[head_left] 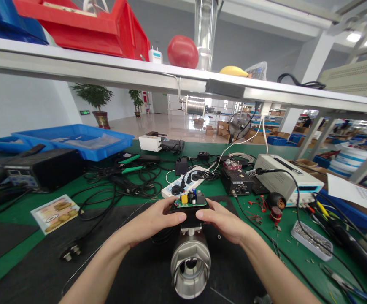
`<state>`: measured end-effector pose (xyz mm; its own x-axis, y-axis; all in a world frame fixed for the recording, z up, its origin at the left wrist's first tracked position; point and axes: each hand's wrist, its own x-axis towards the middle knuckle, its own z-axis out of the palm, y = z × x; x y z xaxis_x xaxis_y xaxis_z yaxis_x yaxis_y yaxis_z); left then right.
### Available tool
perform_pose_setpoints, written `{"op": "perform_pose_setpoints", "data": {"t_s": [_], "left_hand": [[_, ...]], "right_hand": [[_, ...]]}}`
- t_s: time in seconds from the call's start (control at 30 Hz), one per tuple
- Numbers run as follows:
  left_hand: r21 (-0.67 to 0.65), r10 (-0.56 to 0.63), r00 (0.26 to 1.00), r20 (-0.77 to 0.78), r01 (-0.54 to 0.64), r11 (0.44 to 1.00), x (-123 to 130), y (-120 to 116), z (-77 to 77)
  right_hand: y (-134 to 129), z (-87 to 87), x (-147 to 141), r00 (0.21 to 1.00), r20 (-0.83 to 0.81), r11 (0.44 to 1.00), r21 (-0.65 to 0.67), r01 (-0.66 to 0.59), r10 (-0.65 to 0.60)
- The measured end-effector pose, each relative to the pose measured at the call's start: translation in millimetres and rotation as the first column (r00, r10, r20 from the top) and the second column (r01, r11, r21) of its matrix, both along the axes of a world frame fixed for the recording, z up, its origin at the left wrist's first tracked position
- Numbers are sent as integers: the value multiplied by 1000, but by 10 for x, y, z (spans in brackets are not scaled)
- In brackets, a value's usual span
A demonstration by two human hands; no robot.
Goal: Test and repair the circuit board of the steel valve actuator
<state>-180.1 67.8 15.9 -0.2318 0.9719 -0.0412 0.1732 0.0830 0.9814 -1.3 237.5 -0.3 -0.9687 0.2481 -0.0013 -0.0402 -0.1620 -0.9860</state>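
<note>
A steel ball valve with a hexagonal end lies on the black mat, its round opening facing me. On top of it sits a black actuator housing, and a green circuit board with yellow, blue and black components shows at its top. My left hand is closed around the housing's left side, thumb on the near face. From the right, my right hand holds the same housing, thumb likewise in front. The fingers behind the housing are partly hidden.
A white power strip with black plugs lies just behind the housing. Black cables tangle at left. At right stand a soldering station, a beige power supply, a tray of small parts and pliers. A shelf crosses overhead.
</note>
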Motion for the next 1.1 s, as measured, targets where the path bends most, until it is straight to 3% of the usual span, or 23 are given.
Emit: {"op": "perform_pose_setpoints", "data": {"t_s": [1.1], "left_hand": [[28,-63,997,40,62,998,19,33,5]], "right_hand": [[20,-56,1,999,1,999,30,-41,41]]}}
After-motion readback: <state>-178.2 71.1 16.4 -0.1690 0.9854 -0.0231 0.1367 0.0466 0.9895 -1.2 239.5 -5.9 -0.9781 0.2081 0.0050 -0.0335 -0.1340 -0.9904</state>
